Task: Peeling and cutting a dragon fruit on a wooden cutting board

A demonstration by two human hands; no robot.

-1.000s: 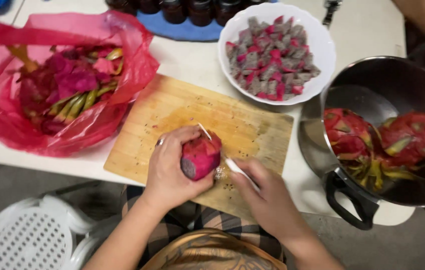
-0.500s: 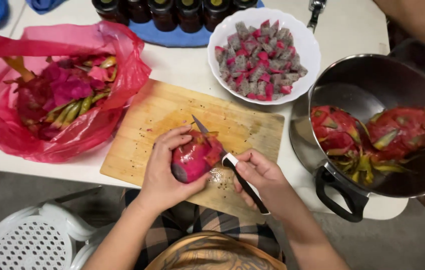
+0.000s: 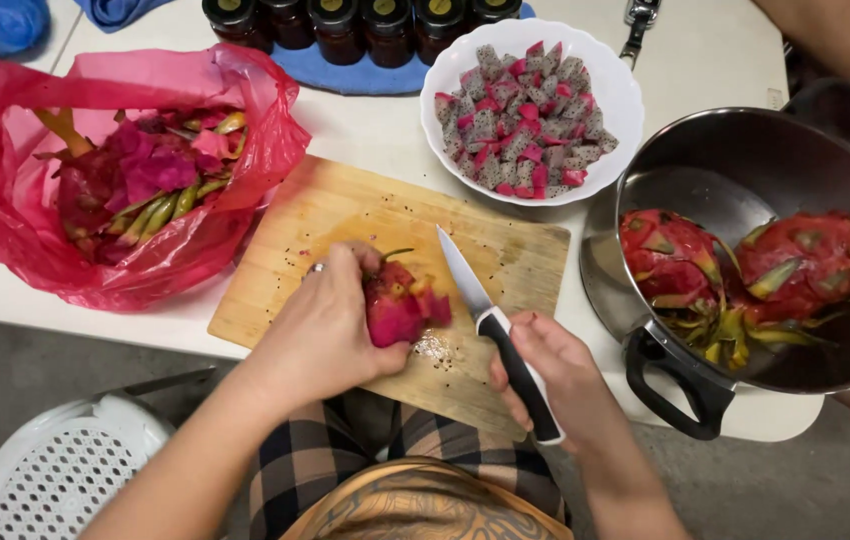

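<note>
The left hand (image 3: 330,325) is wrapped around a pink dragon fruit (image 3: 400,305), fingers closed over its near side and pressing it down on the wooden cutting board (image 3: 345,215); a ring shows on one finger. Just to the right of it, the right hand (image 3: 555,375) is clenched on the black handle of a knife (image 3: 490,320), whose blade points up and away, its tip just beyond the fruit and its flat close beside the cut face, though whether steel touches flesh cannot be told. The fruit lies at the near middle of the board, between the two hands. Further right of the knife hand sits a steel pot (image 3: 735,180) with a black handle, holding whole dragon fruits (image 3: 805,260). Beyond the hands stands a white bowl (image 3: 605,75) of diced fruit. Far left of the left hand, a red plastic bag (image 3: 15,250) holds peels. At the far edge of the table stands a row of dark jars (image 3: 345,25) on a blue cloth (image 3: 345,75)
</note>
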